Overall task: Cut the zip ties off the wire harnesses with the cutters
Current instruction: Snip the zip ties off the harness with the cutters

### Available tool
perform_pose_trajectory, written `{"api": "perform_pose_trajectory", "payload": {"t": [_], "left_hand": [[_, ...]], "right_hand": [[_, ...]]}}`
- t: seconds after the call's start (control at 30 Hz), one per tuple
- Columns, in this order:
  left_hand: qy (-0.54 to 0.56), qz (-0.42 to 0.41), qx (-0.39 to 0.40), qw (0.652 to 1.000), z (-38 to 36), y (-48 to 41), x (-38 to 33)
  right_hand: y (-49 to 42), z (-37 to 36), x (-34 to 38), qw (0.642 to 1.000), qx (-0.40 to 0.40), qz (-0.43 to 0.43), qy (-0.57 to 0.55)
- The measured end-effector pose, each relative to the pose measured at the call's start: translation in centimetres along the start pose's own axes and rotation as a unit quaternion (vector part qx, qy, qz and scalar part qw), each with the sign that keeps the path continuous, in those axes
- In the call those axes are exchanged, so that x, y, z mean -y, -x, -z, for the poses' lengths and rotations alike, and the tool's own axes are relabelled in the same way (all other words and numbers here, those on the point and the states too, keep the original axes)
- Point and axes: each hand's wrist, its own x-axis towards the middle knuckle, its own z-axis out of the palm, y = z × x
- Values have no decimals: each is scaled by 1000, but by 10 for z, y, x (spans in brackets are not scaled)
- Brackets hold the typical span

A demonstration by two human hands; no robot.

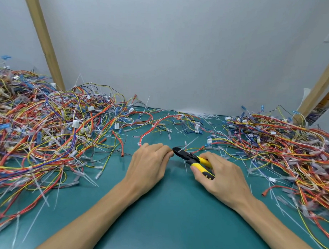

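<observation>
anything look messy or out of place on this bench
Cut zip ties lie scattered loose over the green mat, many heaped against the back wall, and tangled wire harnesses sprawl on both sides. Nothing looks damaged; the cutters sit normally in the right hand.

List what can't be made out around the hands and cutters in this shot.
1. Left hand fingertips, head view: curled under the hand's back; what they hold is hidden.
2. Cutters: whether the blades are closed on anything is too small to tell; handles partly covered by the right hand.
3. Wire harnesses at the right edge: blurred and cut off by the frame.
</observation>
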Motion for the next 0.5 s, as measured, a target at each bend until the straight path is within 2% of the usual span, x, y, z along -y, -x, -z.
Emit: {"api": "perform_pose_trajectory", "payload": {"t": [0.27,0.5], "left_hand": [[22,13,42,999,-1,2,3],[53,15,65,996,-1,2,2]], "right_hand": [[1,0,-1,999,0,15,-37],[0,1,3,999,-41,16,-11]]}}
